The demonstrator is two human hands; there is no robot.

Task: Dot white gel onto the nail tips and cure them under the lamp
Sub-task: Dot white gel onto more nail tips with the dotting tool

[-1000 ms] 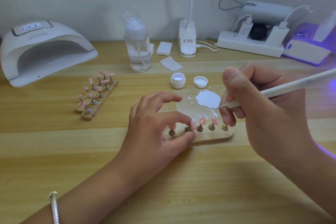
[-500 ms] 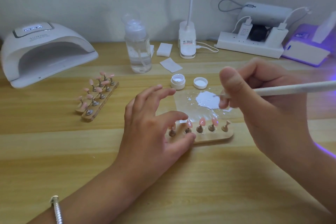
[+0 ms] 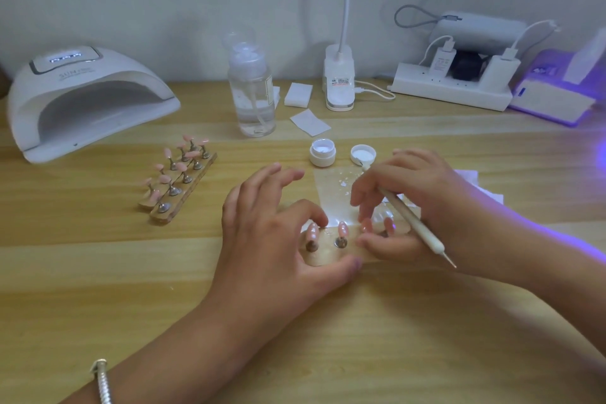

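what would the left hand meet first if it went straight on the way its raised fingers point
Probably the open gel jar; raised fingers of the left hand aim away and rightward at it, though depth is unclear.

The right hand (image 3: 410, 207) has come down onto the small wooden block with metal pegs (image 3: 323, 256). Before, it was held up over the white gel puddle. Now its fingers touch the pink nail tips (image 3: 365, 225) on the right side of the block, and it hides the puddle. The long white dotting pen (image 3: 411, 220) has turned round. Its thin metal end pointed left at the gel, and now it points down and right, away from the block
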